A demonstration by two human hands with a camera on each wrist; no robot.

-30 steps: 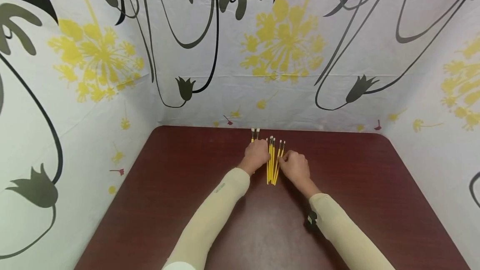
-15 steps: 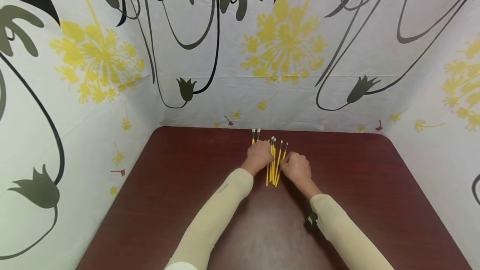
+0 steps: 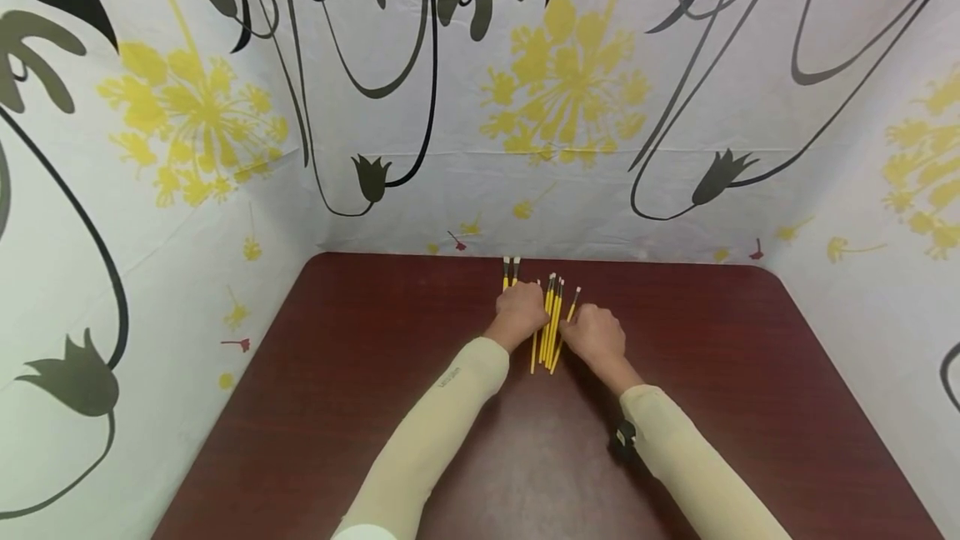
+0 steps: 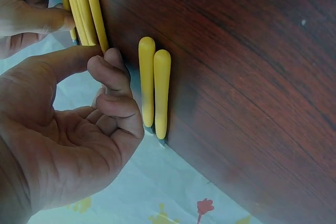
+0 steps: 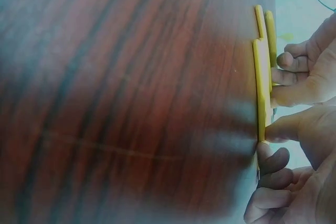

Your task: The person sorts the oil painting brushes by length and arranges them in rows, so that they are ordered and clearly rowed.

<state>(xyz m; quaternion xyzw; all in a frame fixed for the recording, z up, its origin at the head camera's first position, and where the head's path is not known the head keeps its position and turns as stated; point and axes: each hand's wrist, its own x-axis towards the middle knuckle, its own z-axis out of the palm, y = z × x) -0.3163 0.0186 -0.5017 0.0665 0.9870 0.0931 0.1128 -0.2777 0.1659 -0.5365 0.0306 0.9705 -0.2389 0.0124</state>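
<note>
Several thin yellow paintbrushes (image 3: 552, 332) with pale tips lie side by side between the two hands in the head view. My left hand (image 3: 521, 312) pinches the leftmost brush (image 3: 534, 352) of this group between thumb and forefinger. My right hand (image 3: 596, 333) pinches the rightmost brush (image 3: 573, 303), which leans outward at its bristle end. Two more paintbrushes (image 4: 155, 90) lie together beyond the left hand, apart from the group, and their bristle ends (image 3: 511, 267) show near the table's far edge. Fingers partly cover the held brushes.
A dark red-brown table (image 3: 360, 407) with rounded far corners lies under the hands. Behind and beside it hangs a white cloth (image 3: 465, 123) printed with grey and yellow flowers. A small black device (image 3: 624, 437) sits at the right wrist.
The left hand has moved slightly right. The middle brushes' bristle ends have shifted right and drawn together, while the rightmost brush's tip has swung a little outward with the right hand.
</note>
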